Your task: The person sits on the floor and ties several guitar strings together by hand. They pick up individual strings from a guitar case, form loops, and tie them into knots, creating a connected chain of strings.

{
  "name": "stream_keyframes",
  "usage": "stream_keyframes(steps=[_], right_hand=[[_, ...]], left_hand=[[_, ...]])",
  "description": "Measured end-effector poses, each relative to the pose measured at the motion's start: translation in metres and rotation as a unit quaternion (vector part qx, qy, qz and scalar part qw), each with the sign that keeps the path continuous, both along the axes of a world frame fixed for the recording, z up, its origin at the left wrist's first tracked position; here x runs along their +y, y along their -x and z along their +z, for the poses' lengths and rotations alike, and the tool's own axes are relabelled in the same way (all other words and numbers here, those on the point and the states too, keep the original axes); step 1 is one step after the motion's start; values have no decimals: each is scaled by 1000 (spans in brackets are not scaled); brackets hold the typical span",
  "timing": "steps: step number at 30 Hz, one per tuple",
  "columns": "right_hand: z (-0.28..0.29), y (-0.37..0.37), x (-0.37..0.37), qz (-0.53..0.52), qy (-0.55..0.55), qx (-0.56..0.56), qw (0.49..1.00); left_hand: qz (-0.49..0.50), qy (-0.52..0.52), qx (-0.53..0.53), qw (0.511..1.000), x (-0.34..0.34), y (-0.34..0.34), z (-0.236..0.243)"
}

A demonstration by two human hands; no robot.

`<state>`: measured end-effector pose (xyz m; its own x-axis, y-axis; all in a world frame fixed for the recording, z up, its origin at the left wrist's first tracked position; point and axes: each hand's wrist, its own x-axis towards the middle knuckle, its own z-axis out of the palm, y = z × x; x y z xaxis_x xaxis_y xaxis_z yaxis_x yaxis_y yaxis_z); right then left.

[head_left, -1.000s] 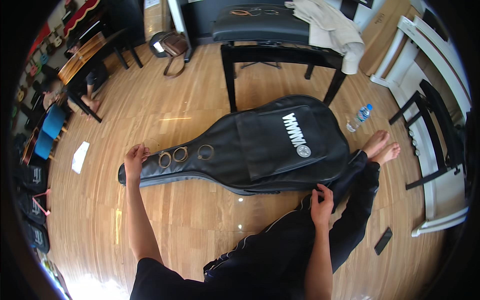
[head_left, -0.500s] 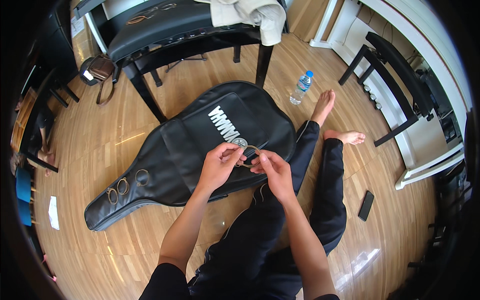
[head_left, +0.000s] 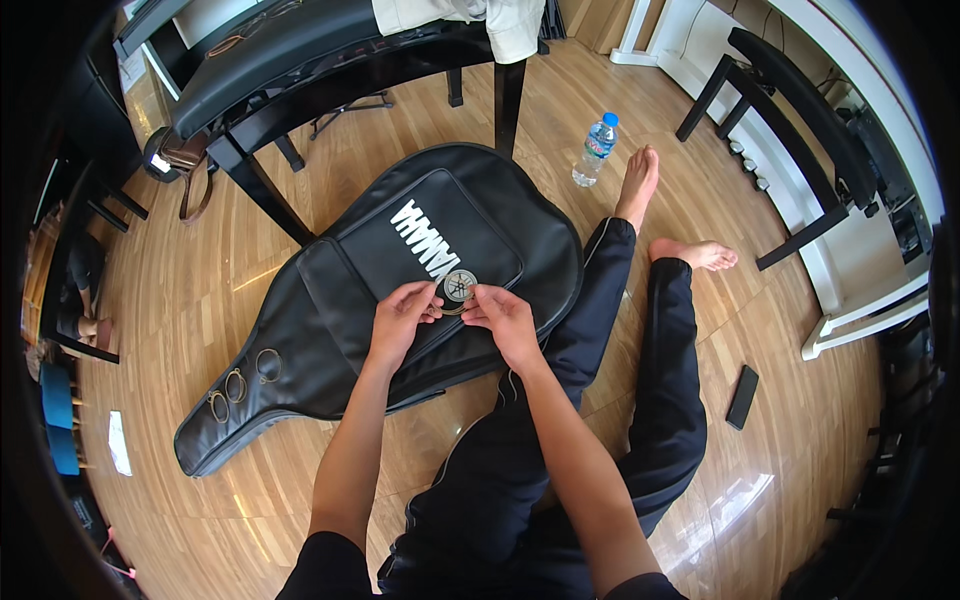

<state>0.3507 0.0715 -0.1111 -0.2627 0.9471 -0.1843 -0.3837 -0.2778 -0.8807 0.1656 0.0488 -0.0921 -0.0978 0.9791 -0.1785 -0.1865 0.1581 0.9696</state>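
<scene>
Over the guitar bag (head_left: 370, 275), the left hand (head_left: 402, 312) and right hand (head_left: 505, 318) hold a coiled string (head_left: 452, 313), each grip pinched closed on its rim; a slackened fingertip could let it spring open. Three loose coils (head_left: 228, 388) lie on the bag's narrow end; the bench (head_left: 280, 60) crowds its far side; a bottle (head_left: 595, 152) stands past its wide end.

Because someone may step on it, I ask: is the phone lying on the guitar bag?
No, the phone lies on the wooden floor, to the right of the person's legs.
</scene>
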Motion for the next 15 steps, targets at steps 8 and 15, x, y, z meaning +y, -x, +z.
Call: stream_keyframes(steps=[8, 15], right_hand=[[-8, -1, -8, -9, -25, -38, 999], [-2, -1, -10, -13, -33, -22, 999]], left_hand=[[-3, -40, -26, 999, -7, 0, -14], [0, -36, -28, 999, -14, 3, 2]])
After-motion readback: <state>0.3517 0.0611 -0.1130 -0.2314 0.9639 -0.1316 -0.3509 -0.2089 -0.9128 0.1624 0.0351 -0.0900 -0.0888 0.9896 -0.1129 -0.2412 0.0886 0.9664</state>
